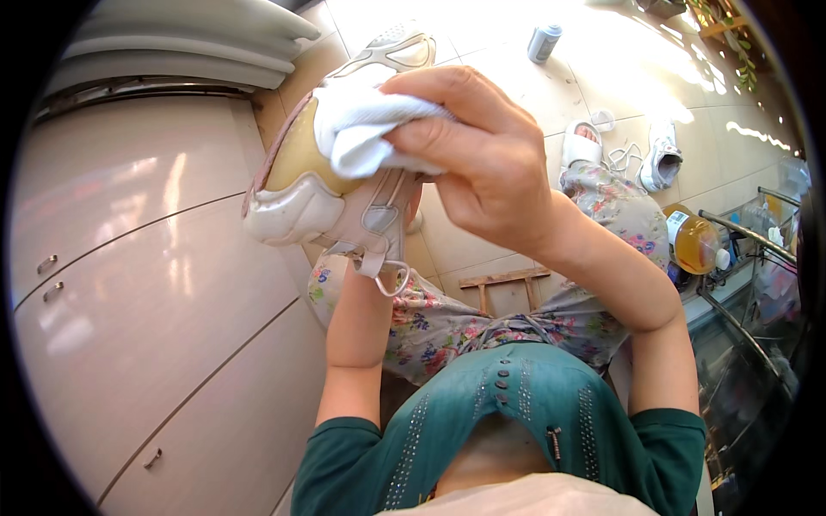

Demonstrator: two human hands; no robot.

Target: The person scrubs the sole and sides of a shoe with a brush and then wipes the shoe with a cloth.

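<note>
A white and beige sneaker (368, 213) is raised before me, its yellowish sole side turned partly up. My left hand (413, 203) holds it from below and behind; most of that hand is hidden by the shoe, and a lace loop hangs by the wrist. My right hand (490, 155) pinches a folded white cloth (361, 129) between thumb and fingers. The cloth lies against the sole side of the sneaker.
A second white sneaker (659, 158) with loose laces stands on the tiled floor by my slippered foot (584, 138). Beyond are a spray-can-like container (544, 43) and a clear cup (603, 120). An amber bottle (697, 242) and metal rack (748, 229) are right, cabinets (161, 258) left, a wooden frame (503, 278) below.
</note>
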